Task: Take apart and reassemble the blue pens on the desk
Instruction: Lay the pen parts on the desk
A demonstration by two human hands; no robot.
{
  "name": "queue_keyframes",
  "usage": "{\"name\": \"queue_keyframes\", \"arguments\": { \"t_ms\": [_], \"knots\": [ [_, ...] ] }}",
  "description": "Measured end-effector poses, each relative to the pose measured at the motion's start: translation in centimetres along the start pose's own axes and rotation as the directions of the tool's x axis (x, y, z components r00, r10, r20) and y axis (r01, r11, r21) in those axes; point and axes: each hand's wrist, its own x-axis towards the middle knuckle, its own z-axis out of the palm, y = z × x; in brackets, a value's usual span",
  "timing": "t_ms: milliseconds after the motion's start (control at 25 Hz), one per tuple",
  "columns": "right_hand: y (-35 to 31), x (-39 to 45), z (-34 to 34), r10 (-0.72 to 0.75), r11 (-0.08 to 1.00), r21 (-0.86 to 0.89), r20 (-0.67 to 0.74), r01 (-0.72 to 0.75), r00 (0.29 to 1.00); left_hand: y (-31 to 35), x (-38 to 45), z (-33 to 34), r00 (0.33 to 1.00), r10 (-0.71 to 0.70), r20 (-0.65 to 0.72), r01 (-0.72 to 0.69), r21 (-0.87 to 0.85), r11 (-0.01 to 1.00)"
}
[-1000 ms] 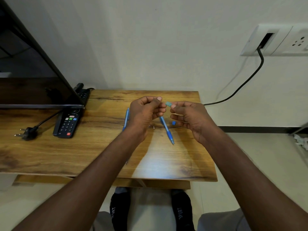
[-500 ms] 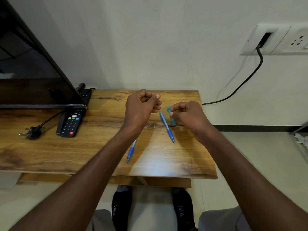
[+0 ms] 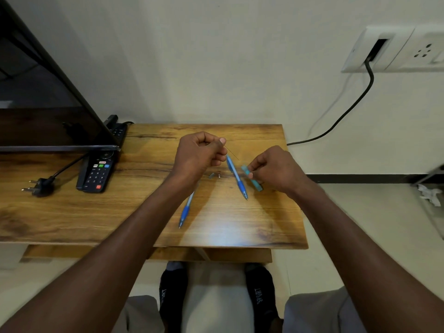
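Head view: our left hand [image 3: 200,156] pinched a thin refill [image 3: 231,153], our right hand [image 3: 276,170] gripped the teal barrel [image 3: 251,177], pulled apart for disassembly.

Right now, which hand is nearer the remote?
Left. The left hand is just right of the remote; the right hand is farther right, across the desk.
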Motion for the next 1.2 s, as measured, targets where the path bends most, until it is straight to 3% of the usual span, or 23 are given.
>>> {"name": "queue_keyframes", "arguments": {
  "t_ms": [160,520,640,760,840,920,1200],
  "knots": [
    [0.6,-0.3,-0.1,-0.012,0.987,-0.161,0.016,0.015,1.000,0.0,-0.1,0.5,0.999,-0.037,0.031,0.036,0.029,0.999],
    [0.8,-0.5,0.0,-0.028,0.956,-0.292,-0.007,0.025,1.000,-0.1,-0.5,0.6,0.990,-0.089,0.110,0.076,0.120,0.990],
    [0.5,-0.2,0.2,-0.058,0.949,-0.313,-0.108,0.021,0.992,-0.2,-0.5,0.3,0.989,-0.078,0.126,0.059,0.146,0.988],
    [-0.1,0.1,0.5,-0.101,0.994,-0.058,-0.216,0.091,0.971,-0.2,-0.5,0.1,0.990,-0.069,0.120,0.045,0.192,0.980],
    [-1.0,-0.1,0.6,-0.089,0.966,0.228,-0.158,0.124,0.983,-0.1,-0.5,0.0,0.993,-0.064,0.101,0.042,0.206,0.978],
    [-1.7,-0.3,0.9,-0.085,0.914,0.392,-0.074,0.107,0.994,-0.1,-0.5,-0.4,0.995,-0.052,0.084,0.034,0.210,0.977],
    [-2.8,-0.2,2.6,-0.103,0.860,0.496,-0.051,0.115,0.993,0.1,-0.9,-1.9,0.996,0.007,0.091,-0.024,0.182,0.983]
  ]
}}
